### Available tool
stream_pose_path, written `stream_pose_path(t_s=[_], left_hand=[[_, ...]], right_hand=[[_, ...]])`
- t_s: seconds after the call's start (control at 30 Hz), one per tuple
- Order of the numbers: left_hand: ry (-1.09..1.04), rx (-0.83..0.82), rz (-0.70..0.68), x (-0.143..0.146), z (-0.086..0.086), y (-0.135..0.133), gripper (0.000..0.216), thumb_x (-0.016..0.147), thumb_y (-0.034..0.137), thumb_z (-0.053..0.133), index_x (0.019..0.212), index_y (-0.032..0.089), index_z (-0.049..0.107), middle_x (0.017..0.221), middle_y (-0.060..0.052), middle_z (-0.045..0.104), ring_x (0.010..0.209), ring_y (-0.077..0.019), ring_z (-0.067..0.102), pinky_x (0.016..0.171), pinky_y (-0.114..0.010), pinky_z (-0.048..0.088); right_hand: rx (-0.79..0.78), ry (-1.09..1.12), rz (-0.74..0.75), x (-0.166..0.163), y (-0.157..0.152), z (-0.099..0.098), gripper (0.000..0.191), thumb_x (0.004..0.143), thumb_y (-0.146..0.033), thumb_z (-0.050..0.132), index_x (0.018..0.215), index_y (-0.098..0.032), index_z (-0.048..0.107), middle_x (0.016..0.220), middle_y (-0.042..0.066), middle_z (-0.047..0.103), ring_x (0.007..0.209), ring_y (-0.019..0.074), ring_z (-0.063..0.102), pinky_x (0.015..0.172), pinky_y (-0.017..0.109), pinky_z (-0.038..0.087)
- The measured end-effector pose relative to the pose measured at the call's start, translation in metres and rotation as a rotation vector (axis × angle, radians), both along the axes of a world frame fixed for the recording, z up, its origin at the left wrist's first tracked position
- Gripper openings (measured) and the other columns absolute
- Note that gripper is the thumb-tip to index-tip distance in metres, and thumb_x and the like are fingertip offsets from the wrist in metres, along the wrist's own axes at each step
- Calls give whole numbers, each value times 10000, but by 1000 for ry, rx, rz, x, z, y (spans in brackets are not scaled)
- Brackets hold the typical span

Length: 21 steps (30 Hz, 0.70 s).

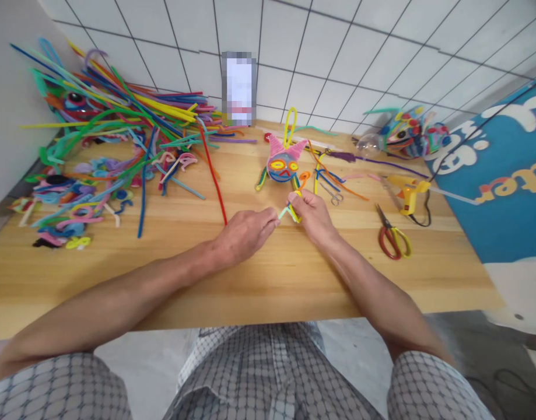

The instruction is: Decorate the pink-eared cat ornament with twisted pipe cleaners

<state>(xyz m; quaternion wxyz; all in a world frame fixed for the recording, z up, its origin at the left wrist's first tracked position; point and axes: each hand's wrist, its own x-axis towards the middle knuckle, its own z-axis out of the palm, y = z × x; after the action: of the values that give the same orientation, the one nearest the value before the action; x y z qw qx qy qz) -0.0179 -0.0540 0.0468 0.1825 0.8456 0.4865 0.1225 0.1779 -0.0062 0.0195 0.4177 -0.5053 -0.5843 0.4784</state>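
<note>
My left hand (244,235) is closed in a pinch on one end of a pale green pipe cleaner (284,213). Above the table's middle, my right hand (312,214) is closed around a small bent piece of yellow pipe cleaner (297,217), and the pale green one runs into it. An orange curled pipe cleaner (304,176) shows just above my right fingers; whether it joins the held piece I cannot tell. Just beyond my hands sits a pipe-cleaner figure (283,166) with pink ears, a blue face, yellow-rimmed eyes and a yellow loop on top.
Many loose pipe cleaners (158,105) are heaped at the back left, with curled scraps (75,204) in front. On the right lie scissors (392,236), a yellow glue gun (408,192) and small scissors (335,198). A phone (239,87) leans against the tiled wall.
</note>
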Motion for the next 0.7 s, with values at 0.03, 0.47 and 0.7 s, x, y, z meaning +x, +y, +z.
stream_pose_path(t_s=[0.03, 0.47, 0.7], left_hand=[[-29, 6, -10, -1, -1, 0, 254, 1103, 279, 406, 1006, 176, 616, 849, -64, 715, 809, -218, 700, 726, -299, 451], [83, -76, -233, 12, -1, -26, 297, 1092, 282, 415, 988, 176, 672, 811, -58, 716, 730, -207, 661, 665, -302, 445], [-3, 67, -157, -18, 9, 10, 265, 1018, 372, 613, 875, 178, 724, 944, -86, 758, 944, -240, 691, 910, -370, 476]], right_hand=[[11, -5, -16, -2, -2, 0, 559, 831, -746, 705, 722, -204, 620, 583, -54, 412, 552, 114, 339, 534, 276, 253], [131, 265, -347, 50, 42, 28, 562, 730, -728, 814, 735, -227, 557, 522, -110, 314, 451, 80, 293, 417, 214, 281], [-74, 283, -19, 22, 18, 19, 576, 678, -749, 846, 772, -213, 657, 518, -92, 368, 464, 86, 355, 451, 228, 325]])
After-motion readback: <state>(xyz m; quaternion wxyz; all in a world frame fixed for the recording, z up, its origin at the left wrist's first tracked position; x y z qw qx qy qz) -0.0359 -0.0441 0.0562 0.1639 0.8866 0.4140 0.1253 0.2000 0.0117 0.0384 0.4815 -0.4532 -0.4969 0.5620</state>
